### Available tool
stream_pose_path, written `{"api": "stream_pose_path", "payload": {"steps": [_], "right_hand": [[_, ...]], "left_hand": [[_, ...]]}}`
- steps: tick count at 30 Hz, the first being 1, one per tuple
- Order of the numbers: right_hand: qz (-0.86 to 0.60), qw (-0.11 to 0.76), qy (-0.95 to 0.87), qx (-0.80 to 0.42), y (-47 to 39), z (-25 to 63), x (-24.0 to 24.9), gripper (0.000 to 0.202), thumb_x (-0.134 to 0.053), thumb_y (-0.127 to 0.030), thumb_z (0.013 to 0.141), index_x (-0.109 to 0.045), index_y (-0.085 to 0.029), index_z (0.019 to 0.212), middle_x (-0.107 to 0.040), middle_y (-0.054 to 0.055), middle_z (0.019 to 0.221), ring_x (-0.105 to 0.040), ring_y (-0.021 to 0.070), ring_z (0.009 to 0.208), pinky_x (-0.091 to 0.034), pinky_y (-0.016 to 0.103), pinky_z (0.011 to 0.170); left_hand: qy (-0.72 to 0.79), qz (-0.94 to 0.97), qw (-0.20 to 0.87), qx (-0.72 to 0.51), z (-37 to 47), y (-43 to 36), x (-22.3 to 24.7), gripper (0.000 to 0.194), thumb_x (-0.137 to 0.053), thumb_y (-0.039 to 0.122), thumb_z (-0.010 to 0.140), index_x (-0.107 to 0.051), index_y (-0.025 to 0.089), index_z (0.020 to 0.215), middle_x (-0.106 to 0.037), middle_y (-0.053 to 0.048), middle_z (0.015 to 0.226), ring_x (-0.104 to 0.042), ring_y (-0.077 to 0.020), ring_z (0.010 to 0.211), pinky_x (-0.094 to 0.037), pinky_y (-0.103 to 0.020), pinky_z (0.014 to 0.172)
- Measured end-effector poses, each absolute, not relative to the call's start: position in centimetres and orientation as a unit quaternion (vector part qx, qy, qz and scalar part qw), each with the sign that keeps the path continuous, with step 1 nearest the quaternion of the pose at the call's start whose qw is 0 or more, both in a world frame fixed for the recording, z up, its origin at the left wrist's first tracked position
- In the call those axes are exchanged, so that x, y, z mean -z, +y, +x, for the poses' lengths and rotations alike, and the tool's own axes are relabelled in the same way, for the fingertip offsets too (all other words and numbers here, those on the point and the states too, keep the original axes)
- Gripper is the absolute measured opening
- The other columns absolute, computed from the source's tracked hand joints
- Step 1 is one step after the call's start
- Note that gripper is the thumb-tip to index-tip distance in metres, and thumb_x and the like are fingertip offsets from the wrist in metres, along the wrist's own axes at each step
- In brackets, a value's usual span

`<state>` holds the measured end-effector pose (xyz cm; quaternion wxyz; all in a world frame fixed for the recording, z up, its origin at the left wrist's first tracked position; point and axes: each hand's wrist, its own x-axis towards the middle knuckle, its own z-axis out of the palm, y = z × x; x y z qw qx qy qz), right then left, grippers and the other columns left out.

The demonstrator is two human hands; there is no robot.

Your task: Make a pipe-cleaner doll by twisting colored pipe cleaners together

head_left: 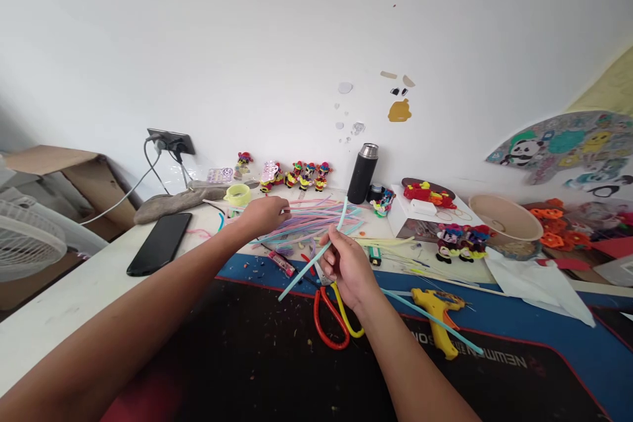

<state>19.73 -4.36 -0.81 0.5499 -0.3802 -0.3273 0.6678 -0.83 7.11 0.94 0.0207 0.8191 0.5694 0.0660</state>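
Forearms (138, 313) closest; R hand (349, 267) pinches lt-blue stem (301, 274), ends past fingers (329, 266); L hand (262, 215) curled @ pastel pile (311, 216), grip unclear.

White wall w/ stickers (399, 111), wht table (69, 316), wall socket (171, 142), cardboard box (59, 161)

From where I stand, the fan (30, 241) at nine o'clock is cut off on its left, and the right hand (349, 267) partly covers the scissors (333, 345) at six. I can't tell whether the left hand (264, 216), near ten, grips any fuzzy stems (309, 219).
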Motion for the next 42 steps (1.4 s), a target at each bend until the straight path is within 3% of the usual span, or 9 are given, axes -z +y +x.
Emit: {"api": "stream_pose_path", "payload": {"steps": [4, 11, 17, 23, 26, 32, 37, 42], "right_hand": [[-0.381, 0.547, -0.328, -0.669, -4.3, 19.7, 0.8, 0.050, -0.082, -0.062, 0.072, -0.063, -0.017, 0.072, -0.040, -0.009, 0.047, -0.041, 0.0065, 0.037, -0.022, 0.018, 0.035], [-0.390, 0.541, -0.333, -0.667, -4.4, 19.6, 0.9, 0.051, -0.082, -0.064, 0.072, -0.063, -0.017, 0.072, -0.041, -0.009, 0.047, -0.041, 0.0065, 0.036, -0.021, 0.018, 0.035], [-0.390, 0.540, -0.339, -0.664, -4.3, 19.6, 1.0, 0.051, -0.080, -0.064, 0.073, -0.063, -0.017, 0.073, -0.040, -0.009, 0.047, -0.040, 0.0064, 0.037, -0.022, 0.018, 0.035], [-0.387, 0.542, -0.340, -0.664, -4.4, 19.6, 0.9, 0.050, -0.080, -0.063, 0.073, -0.063, -0.017, 0.072, -0.040, -0.009, 0.047, -0.041, 0.0068, 0.036, -0.021, 0.018, 0.035], [-0.388, 0.541, -0.341, -0.664, -4.4, 19.6, 0.9, 0.049, -0.081, -0.062, 0.074, -0.063, -0.017, 0.072, -0.041, -0.008, 0.047, -0.041, 0.0069, 0.036, -0.022, 0.018, 0.035], [-0.398, 0.539, -0.343, -0.659, -4.5, 19.5, 0.7, 0.050, -0.080, -0.063, 0.073, -0.064, -0.016, 0.071, -0.041, -0.008, 0.046, -0.041, 0.0069, 0.036, -0.021, 0.018, 0.035], [-0.399, 0.536, -0.347, -0.658, -4.6, 19.4, 0.7, 0.049, -0.079, -0.063, 0.074, -0.064, -0.017, 0.071, -0.041, -0.008, 0.046, -0.040, 0.0070, 0.036, -0.021, 0.018, 0.035], [-0.401, 0.535, -0.352, -0.655, -4.6, 19.3, 0.7, 0.050, -0.079, -0.065, 0.074, -0.064, -0.017, 0.071, -0.042, -0.008, 0.046, -0.040, 0.0072, 0.036, -0.020, 0.019, 0.034]], "left_hand": [[0.575, 0.811, 0.059, -0.088, -1.1, 6.2, -1.3, 0.033, -0.051, 0.044, 0.096, -0.072, 0.023, 0.108, -0.078, -0.007, 0.096, -0.070, -0.0260, 0.086, -0.038, -0.031, 0.063], [0.519, 0.848, 0.098, -0.049, -0.3, 4.1, -1.3, 0.039, -0.057, 0.057, 0.091, -0.073, 0.023, 0.103, -0.078, -0.008, 0.100, -0.070, -0.0272, 0.089, -0.043, -0.031, 0.066], [0.501, 0.863, 0.064, 0.002, -0.3, 3.9, -0.7, 0.021, -0.058, 0.038, 0.089, -0.072, 0.022, 0.089, -0.077, -0.009, 0.094, -0.069, -0.0277, 0.088, -0.043, -0.032, 0.066], [0.493, 0.867, 0.067, 0.004, -0.6, 4.1, -0.4, 0.029, -0.057, 0.048, 0.090, -0.070, 0.022, 0.089, -0.077, -0.009, 0.095, -0.069, -0.0274, 0.086, -0.039, -0.032, 0.063], [0.480, 0.875, 0.066, 0.010, -0.4, 3.9, 0.1, 0.022, -0.059, 0.041, 0.089, -0.070, 0.022, 0.088, -0.077, -0.008, 0.095, -0.069, -0.0270, 0.087, -0.039, -0.031, 0.064], [0.544, 0.831, 0.078, -0.080, -0.7, 5.1, -0.7, 0.027, -0.052, 0.043, 0.093, -0.069, 0.023, 0.085, -0.075, -0.006, 0.087, -0.067, -0.0241, 0.079, -0.037, -0.030, 0.062], [0.578, 0.806, 0.047, -0.118, -1.8, 7.5, -1.4, 0.035, -0.049, 0.048, 0.094, -0.073, 0.022, 0.093, -0.076, -0.008, 0.092, -0.068, -0.0258, 0.085, -0.041, -0.030, 0.065], [0.556, 0.827, 0.044, -0.069, -2.4, 8.5, 0.0, 0.035, -0.048, 0.043, 0.093, -0.076, 0.024, 0.102, -0.078, -0.009, 0.104, -0.069, -0.0262, 0.094, -0.046, -0.030, 0.074]]}}
